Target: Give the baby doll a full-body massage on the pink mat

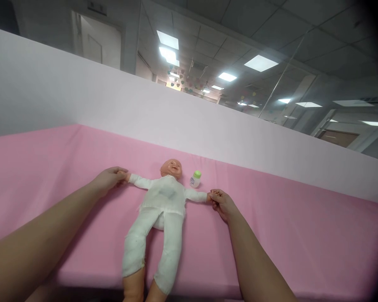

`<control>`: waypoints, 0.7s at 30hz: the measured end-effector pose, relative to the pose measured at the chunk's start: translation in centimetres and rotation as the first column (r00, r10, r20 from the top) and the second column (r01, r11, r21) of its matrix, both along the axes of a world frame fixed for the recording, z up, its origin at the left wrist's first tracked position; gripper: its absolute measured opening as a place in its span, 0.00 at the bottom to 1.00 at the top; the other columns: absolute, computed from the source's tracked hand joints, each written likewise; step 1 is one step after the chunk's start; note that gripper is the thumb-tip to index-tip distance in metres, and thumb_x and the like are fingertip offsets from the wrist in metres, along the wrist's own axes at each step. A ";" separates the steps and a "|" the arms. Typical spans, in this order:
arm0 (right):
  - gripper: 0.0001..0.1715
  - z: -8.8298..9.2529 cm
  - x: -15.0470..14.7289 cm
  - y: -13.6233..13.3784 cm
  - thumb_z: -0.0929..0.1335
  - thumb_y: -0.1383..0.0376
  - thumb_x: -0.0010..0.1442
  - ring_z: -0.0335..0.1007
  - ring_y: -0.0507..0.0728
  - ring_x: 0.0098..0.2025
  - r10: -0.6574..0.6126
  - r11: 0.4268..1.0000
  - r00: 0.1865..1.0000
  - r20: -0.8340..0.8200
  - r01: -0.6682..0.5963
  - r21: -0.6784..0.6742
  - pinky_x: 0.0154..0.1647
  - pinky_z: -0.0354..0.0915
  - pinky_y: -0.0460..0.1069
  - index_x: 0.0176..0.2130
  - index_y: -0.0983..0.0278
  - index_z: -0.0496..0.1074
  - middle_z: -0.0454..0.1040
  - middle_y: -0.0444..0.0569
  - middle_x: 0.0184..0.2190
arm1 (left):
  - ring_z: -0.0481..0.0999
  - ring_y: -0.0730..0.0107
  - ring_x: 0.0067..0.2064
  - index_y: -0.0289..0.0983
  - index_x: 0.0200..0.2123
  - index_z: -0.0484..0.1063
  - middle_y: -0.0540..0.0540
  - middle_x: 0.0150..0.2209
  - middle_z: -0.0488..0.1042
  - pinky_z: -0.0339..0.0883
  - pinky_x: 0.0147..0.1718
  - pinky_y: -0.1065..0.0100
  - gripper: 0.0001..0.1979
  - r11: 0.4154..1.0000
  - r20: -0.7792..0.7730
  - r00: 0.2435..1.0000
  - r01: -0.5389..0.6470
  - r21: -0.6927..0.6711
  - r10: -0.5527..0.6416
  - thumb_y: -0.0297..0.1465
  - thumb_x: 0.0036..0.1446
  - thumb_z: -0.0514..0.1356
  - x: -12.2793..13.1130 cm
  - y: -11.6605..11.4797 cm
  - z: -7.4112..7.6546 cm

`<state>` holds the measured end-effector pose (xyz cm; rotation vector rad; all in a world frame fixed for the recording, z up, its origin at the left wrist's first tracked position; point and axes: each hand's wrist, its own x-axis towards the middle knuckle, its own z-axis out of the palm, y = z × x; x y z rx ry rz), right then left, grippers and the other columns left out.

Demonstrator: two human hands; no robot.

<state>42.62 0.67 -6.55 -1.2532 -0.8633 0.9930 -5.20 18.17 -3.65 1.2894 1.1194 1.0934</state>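
Note:
A baby doll [164,201] in white clothes lies on its back on the pink sheet [286,235], arms stretched out to both sides and legs reaching the near edge. My left hand [108,179] is closed around the doll's hand on the left. My right hand [221,202] pinches the doll's other hand on the right. A small white bottle with a green cap [195,179] stands beside the doll's head, between the head and my right hand.
A pale partition wall [82,96] runs along the back of the pink surface. Above it are ceiling lights, a door at the upper left and glass panels to the right. The sheet's front edge lies at the doll's feet.

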 end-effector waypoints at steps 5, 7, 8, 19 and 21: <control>0.25 0.1 -0.3 0.1 0.80 0.53 0.47 0.52 0.47 0.19 -0.023 0.999 0.998 0.063 0.025 -0.034 0.17 0.46 0.44 0.34 0.61 0.68 0.66 0.38 0.21 | 0.74 0.69 0.26 0.36 0.36 0.77 0.46 0.28 0.78 0.66 0.24 0.70 0.21 1.000 -0.053 0.999 0.002 0.023 -0.001 0.42 0.43 0.73 0.0 -0.1 0.0; 0.26 0.0 -0.4 0.1 0.78 0.49 0.50 0.48 0.46 0.17 -0.042 0.998 0.996 0.077 0.046 -0.044 0.16 0.44 0.44 0.31 0.60 0.65 0.62 0.37 0.19 | 0.74 0.69 0.26 0.36 0.37 0.78 0.46 0.28 0.78 0.66 0.23 0.71 0.20 1.000 -0.056 0.998 -0.006 0.017 0.007 0.43 0.44 0.72 0.0 0.0 -0.1; 0.26 0.0 -0.4 0.1 0.77 0.47 0.52 0.47 0.46 0.17 -0.051 0.997 0.995 0.080 0.055 -0.047 0.16 0.43 0.44 0.30 0.60 0.64 0.61 0.37 0.18 | 0.74 0.68 0.26 0.36 0.37 0.78 0.46 0.28 0.78 0.66 0.23 0.70 0.20 1.000 -0.054 0.998 -0.013 0.011 0.014 0.43 0.45 0.71 0.0 0.1 -0.1; 0.24 0.0 0.1 0.0 0.78 0.59 0.50 0.64 0.50 0.25 -0.007 1.000 1.000 0.004 0.007 -0.011 0.24 0.60 0.47 0.46 0.61 0.74 0.72 0.46 0.31 | 0.77 0.66 0.28 0.32 0.49 0.74 0.41 0.33 0.79 0.74 0.29 0.65 0.30 0.997 0.047 0.998 -0.037 -0.069 0.041 0.31 0.39 0.71 0.1 -0.1 0.3; 0.28 0.2 0.1 -0.2 0.79 0.61 0.47 0.65 0.51 0.26 0.032 0.999 0.999 0.005 -0.032 0.000 0.24 0.60 0.47 0.47 0.61 0.73 0.73 0.46 0.33 | 0.77 0.65 0.29 0.32 0.50 0.73 0.41 0.34 0.79 0.74 0.30 0.65 0.32 0.999 0.034 0.999 -0.020 -0.044 0.022 0.31 0.38 0.72 0.0 -0.1 0.2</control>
